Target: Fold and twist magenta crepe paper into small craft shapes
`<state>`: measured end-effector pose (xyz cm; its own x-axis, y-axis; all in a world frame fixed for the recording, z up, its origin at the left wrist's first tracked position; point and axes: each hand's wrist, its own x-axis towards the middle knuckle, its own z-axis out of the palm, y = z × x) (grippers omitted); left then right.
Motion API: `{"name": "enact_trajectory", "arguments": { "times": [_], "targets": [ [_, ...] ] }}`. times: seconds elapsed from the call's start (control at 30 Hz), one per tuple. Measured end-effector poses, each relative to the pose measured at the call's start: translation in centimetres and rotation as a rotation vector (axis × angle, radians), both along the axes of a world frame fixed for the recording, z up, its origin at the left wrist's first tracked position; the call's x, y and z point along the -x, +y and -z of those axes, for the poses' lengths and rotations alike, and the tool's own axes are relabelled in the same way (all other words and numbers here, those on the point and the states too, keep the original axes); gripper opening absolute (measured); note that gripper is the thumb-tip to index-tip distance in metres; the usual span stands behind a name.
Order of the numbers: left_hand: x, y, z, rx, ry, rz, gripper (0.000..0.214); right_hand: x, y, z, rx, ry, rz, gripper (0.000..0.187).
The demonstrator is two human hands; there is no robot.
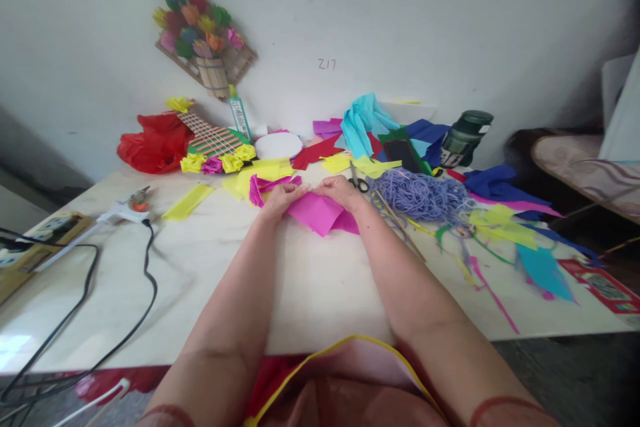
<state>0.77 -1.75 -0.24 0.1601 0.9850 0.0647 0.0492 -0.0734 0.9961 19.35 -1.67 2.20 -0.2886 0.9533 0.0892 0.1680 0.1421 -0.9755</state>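
Note:
Both of my hands are out over the middle of the table, pinching the upper edge of a sheet of magenta crepe paper [317, 215]. My left hand [285, 199] has its fingers closed on the paper, by a ruffled magenta bunch [256, 191] at its left. Close beside it, my right hand [340, 191] grips the same sheet, fingertips pressed together. The sheet hangs below them, its lower corner near the tabletop. Yellow crepe paper [240, 181] lies behind my left hand. Just right of my right hand are black-handled scissors [360, 184].
A glue gun [127, 211] with a black cord lies left, by a power strip [47, 233]. Behind stand a flower-trimmed stick craft [213, 140], a glue bottle [239, 115] and a white disc [279, 145]. Purple yarn [423, 195], a dark green jar [466, 139] and paper scraps fill the right.

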Motion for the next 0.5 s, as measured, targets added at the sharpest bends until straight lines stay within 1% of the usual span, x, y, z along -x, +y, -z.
{"name": "enact_trajectory", "arguments": {
  "times": [0.07, 0.13, 0.2, 0.3, 0.4, 0.5],
  "targets": [
    [-0.2, -0.1, -0.1, -0.001, 0.056, 0.078, 0.035, 0.0, 0.2, 0.3, 0.002, -0.006, -0.012, 0.024],
    [-0.3, -0.2, -0.1, -0.038, 0.078, 0.082, 0.037, -0.1, 0.5, 0.7, 0.023, 0.043, -0.005, 0.028],
    [-0.3, 0.0, 0.0, -0.081, 0.078, 0.037, 0.039, -0.2, 0.8, 1.1, 0.048, 0.147, 0.018, 0.035],
    [-0.3, 0.3, 0.3, -0.130, 0.046, -0.069, 0.040, -0.4, 1.2, 1.5, 0.095, 0.302, 0.072, 0.041],
    [-0.5, 0.7, 0.5, -0.176, -0.007, -0.184, 0.041, -0.3, 1.3, 1.6, 0.178, 0.368, 0.074, 0.040],
    [-0.8, 0.9, 0.6, -0.169, -0.038, -0.259, 0.042, 0.2, 1.4, 1.8, 0.217, 0.415, 0.078, 0.035]
  ]
}}
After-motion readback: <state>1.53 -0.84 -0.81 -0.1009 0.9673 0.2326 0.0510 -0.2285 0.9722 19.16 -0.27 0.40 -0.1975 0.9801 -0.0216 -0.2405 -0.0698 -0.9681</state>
